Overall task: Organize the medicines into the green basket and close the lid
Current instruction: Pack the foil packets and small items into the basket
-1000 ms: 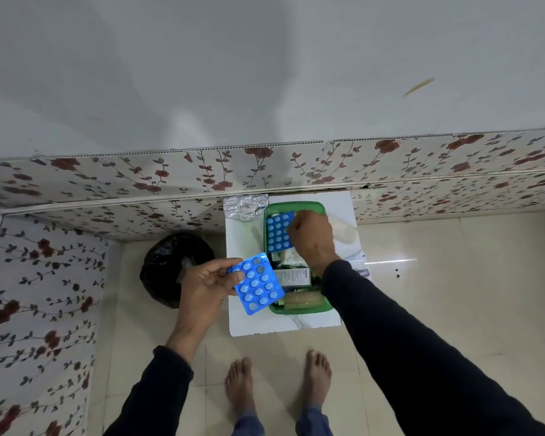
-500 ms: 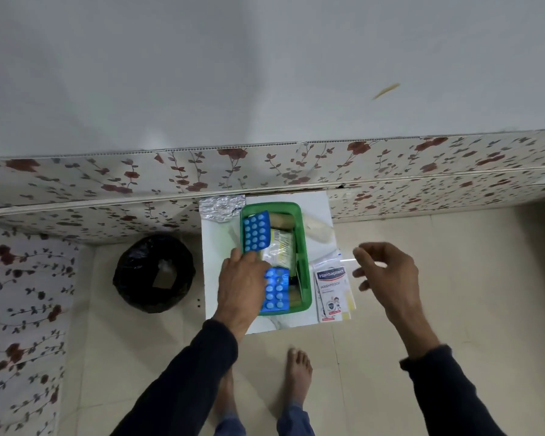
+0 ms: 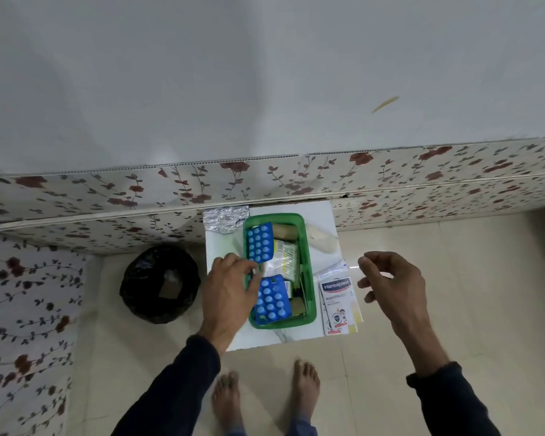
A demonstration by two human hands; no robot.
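The green basket (image 3: pixel 309 262) sits on a small white table (image 3: pixel 221 250). Inside it lie two blue pill strips, one at the far left (image 3: pixel 260 242) and one at the near left (image 3: pixel 272 302), plus a pale green-and-white medicine pack (image 3: pixel 285 258) and brown rolls. My left hand (image 3: pixel 228 292) rests on the basket's left rim, fingers touching the near blue strip. My right hand (image 3: pixel 390 283) hovers open to the right of the table, holding nothing. A Hansaplast plaster pack (image 3: pixel 335 302) lies on the table right of the basket. No lid is clearly visible.
A crumpled foil sheet (image 3: pixel 225 218) lies at the table's far left corner and a beige pouch (image 3: pixel 321 240) at its far right. A black bin bag (image 3: pixel 161 284) stands on the floor to the left. A floral-panelled wall runs behind. My bare feet (image 3: pixel 265 394) stand before the table.
My left hand brought the second blue strip into the basket's near end. My right hand left the basket and moved out to the right, empty.
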